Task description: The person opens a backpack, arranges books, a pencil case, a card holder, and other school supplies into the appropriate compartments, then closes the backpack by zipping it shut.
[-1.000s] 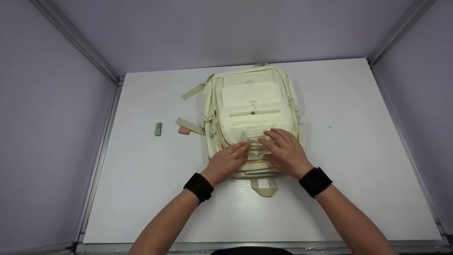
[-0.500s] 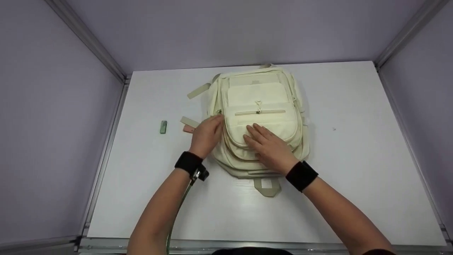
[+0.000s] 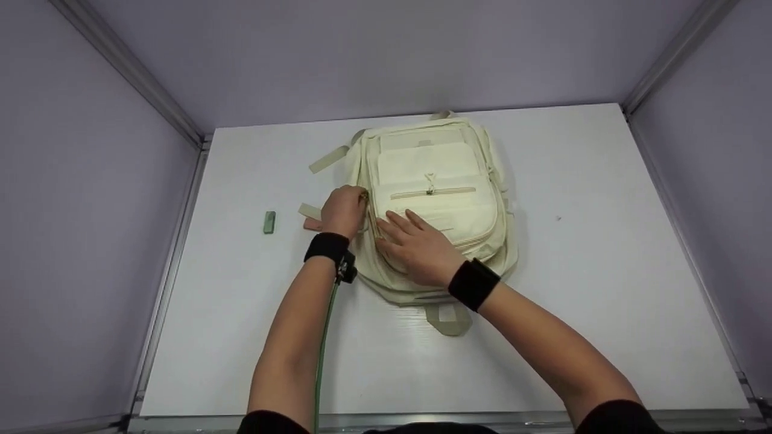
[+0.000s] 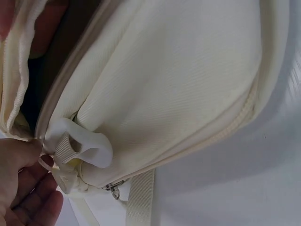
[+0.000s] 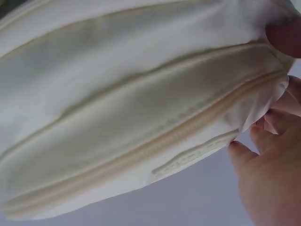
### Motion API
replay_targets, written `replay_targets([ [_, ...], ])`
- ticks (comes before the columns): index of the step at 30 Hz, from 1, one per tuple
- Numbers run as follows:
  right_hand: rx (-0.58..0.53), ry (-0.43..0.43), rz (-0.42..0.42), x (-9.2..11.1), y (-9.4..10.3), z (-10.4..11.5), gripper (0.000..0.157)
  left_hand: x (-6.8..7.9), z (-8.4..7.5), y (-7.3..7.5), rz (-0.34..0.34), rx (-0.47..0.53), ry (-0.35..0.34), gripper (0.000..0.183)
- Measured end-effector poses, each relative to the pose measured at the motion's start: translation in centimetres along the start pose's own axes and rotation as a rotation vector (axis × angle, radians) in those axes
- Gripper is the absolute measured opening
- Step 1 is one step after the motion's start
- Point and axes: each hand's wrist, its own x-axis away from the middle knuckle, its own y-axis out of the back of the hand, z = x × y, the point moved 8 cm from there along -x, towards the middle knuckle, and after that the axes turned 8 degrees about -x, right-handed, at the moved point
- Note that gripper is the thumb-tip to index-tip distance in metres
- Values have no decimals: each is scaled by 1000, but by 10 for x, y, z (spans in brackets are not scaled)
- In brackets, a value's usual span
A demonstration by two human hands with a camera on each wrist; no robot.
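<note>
A cream backpack (image 3: 434,163) lies on its back on the white table, front pockets up. At its left side my left hand (image 3: 344,211) pinches a zipper pull (image 4: 45,163) with a thin cord, between thumb and fingers. Beside it in the left wrist view, a pocket gapes with a dark inside (image 4: 34,89). My right hand (image 3: 422,247) lies across the lower front pocket and holds its left edge; in the right wrist view the thumb (image 5: 284,37) is on one side of the fabric and the fingers on the other.
Left of the bag, a small green block (image 3: 269,222) lies on the table (image 3: 241,337). A pinkish block (image 3: 312,224) is partly under a strap (image 3: 310,211). A tiny white speck (image 3: 558,218) is to the right. Walls surround the back and sides.
Both hands were together at the bag's lower front. My left hand has moved up and left to the side zipper; my right hand has slid left across the front pocket.
</note>
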Motion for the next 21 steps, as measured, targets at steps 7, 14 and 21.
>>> replay_targets([
  [7,-54,-143,-24,-24,4,-7,41,2,8,1,-37,36,66,19],
  [14,-4,-236,24,-30,-5,-11,40,5,3,1,-44,17,34,19],
  [21,76,-233,64,-34,-7,-10,38,10,-2,6,-52,-20,-18,17],
])
